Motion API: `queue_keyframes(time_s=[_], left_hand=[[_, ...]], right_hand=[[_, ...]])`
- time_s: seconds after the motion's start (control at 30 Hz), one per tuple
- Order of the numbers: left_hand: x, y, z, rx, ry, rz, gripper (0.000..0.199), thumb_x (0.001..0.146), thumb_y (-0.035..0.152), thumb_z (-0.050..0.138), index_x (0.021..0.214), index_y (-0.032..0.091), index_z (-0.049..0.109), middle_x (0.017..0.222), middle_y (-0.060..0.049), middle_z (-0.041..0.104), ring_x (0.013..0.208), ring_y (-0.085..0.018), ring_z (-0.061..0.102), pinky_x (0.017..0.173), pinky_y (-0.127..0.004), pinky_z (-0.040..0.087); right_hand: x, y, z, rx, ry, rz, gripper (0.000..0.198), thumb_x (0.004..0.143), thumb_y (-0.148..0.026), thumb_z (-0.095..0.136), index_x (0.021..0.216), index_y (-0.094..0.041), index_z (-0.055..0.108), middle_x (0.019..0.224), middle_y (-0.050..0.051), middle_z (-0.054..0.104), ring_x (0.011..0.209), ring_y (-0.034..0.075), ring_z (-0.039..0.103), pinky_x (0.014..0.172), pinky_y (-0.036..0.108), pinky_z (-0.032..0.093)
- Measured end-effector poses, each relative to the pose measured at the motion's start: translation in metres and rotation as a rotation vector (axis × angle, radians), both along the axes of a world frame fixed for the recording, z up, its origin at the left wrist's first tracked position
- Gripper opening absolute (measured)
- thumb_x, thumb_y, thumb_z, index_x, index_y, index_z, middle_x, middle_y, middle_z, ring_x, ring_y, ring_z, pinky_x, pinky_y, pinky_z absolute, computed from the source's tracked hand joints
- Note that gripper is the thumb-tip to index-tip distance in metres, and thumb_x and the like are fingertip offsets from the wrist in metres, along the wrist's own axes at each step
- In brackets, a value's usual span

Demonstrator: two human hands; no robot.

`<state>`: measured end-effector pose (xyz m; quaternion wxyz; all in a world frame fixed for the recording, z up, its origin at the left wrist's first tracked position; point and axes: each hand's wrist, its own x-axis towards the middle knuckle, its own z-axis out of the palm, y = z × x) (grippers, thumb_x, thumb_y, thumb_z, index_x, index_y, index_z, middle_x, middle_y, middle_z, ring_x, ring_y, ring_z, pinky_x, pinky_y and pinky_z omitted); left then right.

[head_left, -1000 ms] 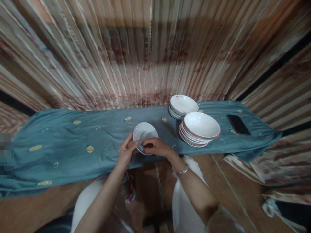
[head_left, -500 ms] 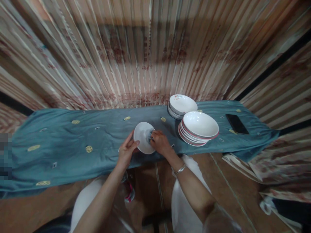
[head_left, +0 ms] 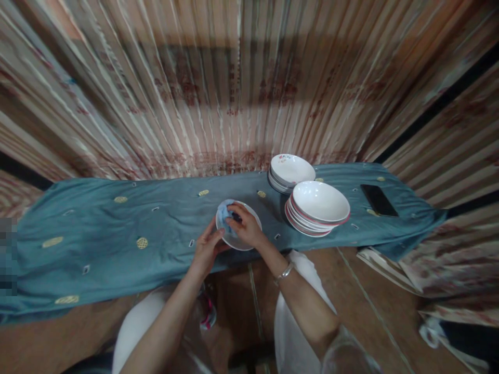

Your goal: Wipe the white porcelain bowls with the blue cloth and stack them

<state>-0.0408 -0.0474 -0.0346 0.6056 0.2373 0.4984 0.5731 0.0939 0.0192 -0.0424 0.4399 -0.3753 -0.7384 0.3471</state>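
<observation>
A white bowl [head_left: 242,244] is held near the table's front edge, its inside facing up toward me. My left hand [head_left: 208,244] grips its left rim, thumb over the edge and fingers underneath. Inside the bowl, my right hand [head_left: 245,224] presses a light blue cloth [head_left: 225,213] against the left part of the inner wall. The fingers of that hand are bent over the cloth and hide part of it and of the bowl.
To the right stand a stack of white bowls with red rims [head_left: 320,202] and, behind it, a stack of flower-patterned bowls [head_left: 292,170]. A black phone [head_left: 379,200] lies farther right. The teal tablecloth [head_left: 101,223] covers the narrow table; a curtain [head_left: 218,93] hangs behind.
My right hand has moved the cloth from the bowl's right side to its left inner wall. More of the blue cloth shows. The bowl has shifted slightly right, with my left hand still on it.
</observation>
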Motion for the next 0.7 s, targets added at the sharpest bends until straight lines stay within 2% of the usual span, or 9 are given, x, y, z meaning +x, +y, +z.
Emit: queue_keyframes(time_s=[0.17,0.27,0.43,0.6,0.7], left_hand=[[-0.006,0.001,0.003,0.014,0.040,0.017,0.086,0.053,0.037,0.087,0.133,0.020,0.058,0.083,-0.003,0.074,0.070,-0.020,0.067,0.063,-0.032,0.057],[-0.009,0.000,0.005,0.027,0.072,0.041,0.095,0.046,0.039,0.090,0.132,0.018,0.058,0.074,-0.002,0.072,0.064,-0.018,0.066,0.060,-0.031,0.057],[-0.010,-0.001,0.010,0.051,0.106,0.052,0.097,0.043,0.038,0.091,0.132,0.016,0.059,0.068,0.000,0.071,0.062,-0.017,0.064,0.058,-0.028,0.056],[-0.008,0.001,0.011,0.049,0.121,0.062,0.101,0.040,0.038,0.091,0.132,0.015,0.058,0.070,0.000,0.070,0.062,-0.016,0.064,0.058,-0.028,0.056],[-0.007,0.002,0.009,0.047,0.135,0.060,0.100,0.040,0.039,0.091,0.131,0.016,0.059,0.068,0.002,0.069,0.061,-0.015,0.063,0.058,-0.028,0.056]], right_hand=[[0.000,-0.009,0.001,-0.174,0.022,0.301,0.016,0.086,-0.030,0.057,0.091,-0.017,0.064,0.088,0.001,0.065,0.085,0.015,0.060,0.081,0.025,0.046],[0.008,-0.012,0.000,-0.240,-0.076,0.366,0.014,0.084,-0.027,0.059,0.086,-0.016,0.067,0.077,-0.002,0.064,0.074,0.013,0.057,0.072,0.023,0.045],[0.020,-0.016,0.003,-0.184,-0.427,0.293,0.010,0.080,-0.019,0.062,0.085,-0.016,0.071,0.072,-0.001,0.066,0.068,0.013,0.057,0.066,0.022,0.041],[0.024,-0.018,0.010,-0.070,-0.751,0.074,0.014,0.081,-0.016,0.060,0.091,-0.016,0.070,0.094,0.007,0.070,0.091,0.019,0.063,0.081,0.028,0.045],[0.021,-0.016,0.009,0.007,-0.843,-0.060,0.015,0.085,-0.013,0.054,0.093,-0.016,0.067,0.104,0.009,0.067,0.101,0.020,0.060,0.089,0.028,0.045]])
